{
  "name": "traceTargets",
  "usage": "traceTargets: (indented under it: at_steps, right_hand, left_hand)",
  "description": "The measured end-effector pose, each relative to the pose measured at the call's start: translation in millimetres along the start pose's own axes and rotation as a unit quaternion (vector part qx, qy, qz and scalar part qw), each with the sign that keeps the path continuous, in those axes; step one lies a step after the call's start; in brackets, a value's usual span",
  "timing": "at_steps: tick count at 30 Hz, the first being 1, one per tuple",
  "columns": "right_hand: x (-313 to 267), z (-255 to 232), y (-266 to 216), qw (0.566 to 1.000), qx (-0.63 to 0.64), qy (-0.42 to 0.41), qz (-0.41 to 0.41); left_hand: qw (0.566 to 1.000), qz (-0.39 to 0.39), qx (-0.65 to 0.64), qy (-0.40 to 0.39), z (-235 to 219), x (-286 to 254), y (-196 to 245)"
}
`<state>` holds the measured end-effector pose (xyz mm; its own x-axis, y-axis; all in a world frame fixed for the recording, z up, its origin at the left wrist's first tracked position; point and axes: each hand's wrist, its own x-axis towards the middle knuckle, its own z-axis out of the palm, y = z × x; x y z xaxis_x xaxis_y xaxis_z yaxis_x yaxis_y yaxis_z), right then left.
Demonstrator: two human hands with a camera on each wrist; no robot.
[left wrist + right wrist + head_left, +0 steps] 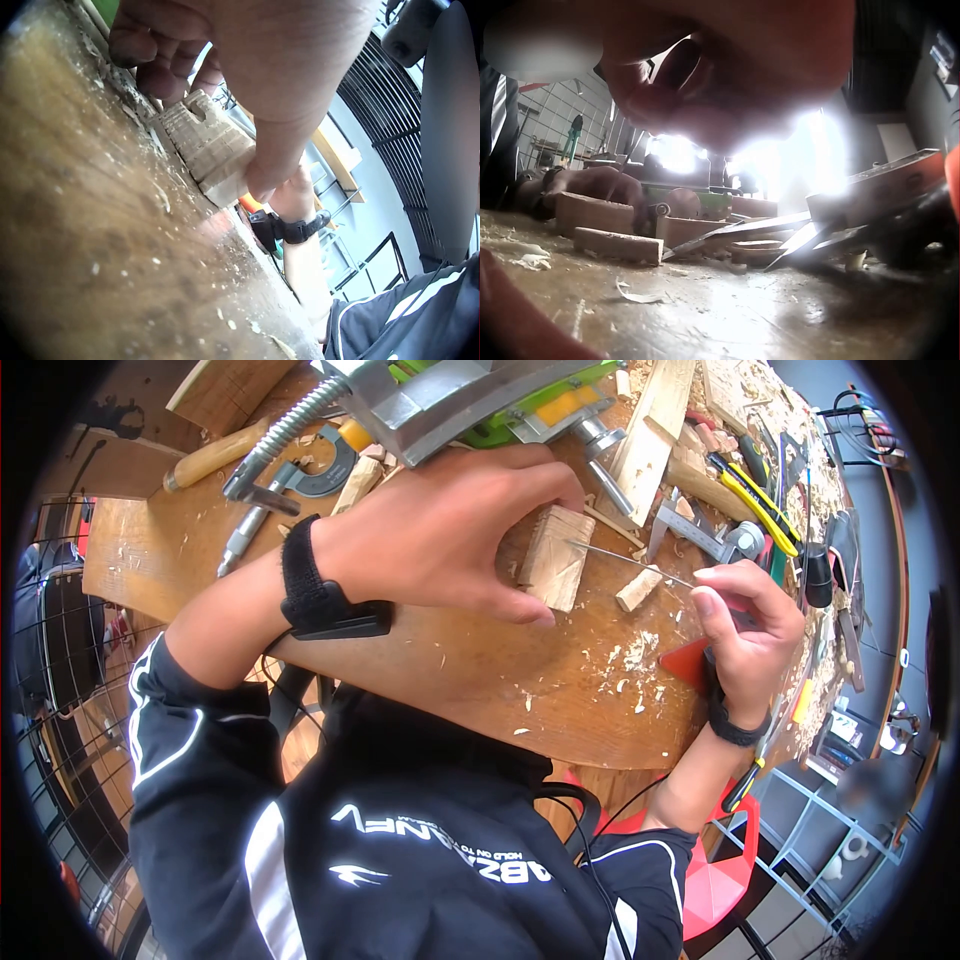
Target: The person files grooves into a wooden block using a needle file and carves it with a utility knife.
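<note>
My left hand (450, 530) spans a small wooden block (560, 565) on the table, thumb at its near end and fingers at its far end. A notch shows in the block's edge in the left wrist view. Between thumb and forefinger, my right hand (750, 630) pinches a thin metal rod (640, 565). The rod slants left, its far tip at the block's upper face. A short wooden offcut (638, 588) lies just right of the block, below the rod. The right wrist view shows the block (592, 214) behind the offcut (619, 245).
A metal vise (430, 410) stands beyond my left hand, with a micrometer (325, 465) to its left. Calipers (690, 535), yellow-and-black pliers (755, 500) and wood strips (650, 435) crowd the back right. Shavings (640, 650) litter the wooden table (450, 660).
</note>
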<state>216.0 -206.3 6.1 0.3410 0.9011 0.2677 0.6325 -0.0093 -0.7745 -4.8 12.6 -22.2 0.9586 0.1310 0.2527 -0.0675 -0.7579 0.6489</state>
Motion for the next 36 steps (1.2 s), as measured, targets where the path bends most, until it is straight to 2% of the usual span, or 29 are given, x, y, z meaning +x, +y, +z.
traceTargets:
  at_steps: [3, 6, 10, 14, 19, 29, 32, 36]
  right_hand:
    - [-1.6, -2.1, 1.3, 1.0, 0.013, 0.009, 0.02]
    - [0.0, -0.5, 0.0, 1.0, -0.009, -0.02, -0.003]
    - [-2.4, -3.2, -0.4, 1.0, 0.012, 0.012, 0.016]
    - [-1.9, 0.2, -2.8, 0.998, 0.035, -0.043, 0.024]
    - [-3.7, -4.7, -0.1, 0.999, 0.03, -0.007, 0.026]
    - [-4.0, -5.2, 0.1, 0.999, 0.024, 0.001, 0.028]
    - [-2.3, -1.9, 1.6, 1.0, 0.018, -0.014, 0.005]
    - [-5.0, -5.4, 1.5, 0.998, 0.048, 0.011, 0.025]
  left_hand:
    - [1.0, 0.0, 0.0, -0.004, 0.1, 0.9, -0.8]
    - [1.0, 0.007, -0.001, 0.001, 1.4, 1.1, -1.4]
    - [1.0, 0.014, -0.001, 0.008, 1.4, -0.1, -2.0]
    - [1.0, 0.008, 0.0, 0.003, 0.6, 0.0, -0.9]
    - [1.0, 0.005, 0.0, 0.003, 0.5, 0.1, -0.9]
    - [1.0, 0.001, 0.005, 0.002, 0.7, -0.7, -0.2]
    - [1.0, 0.004, 0.002, 0.003, 0.9, 0.1, -1.3]
    - [1.0, 0.005, 0.009, 0.006, 1.5, -1.0, -1.5]
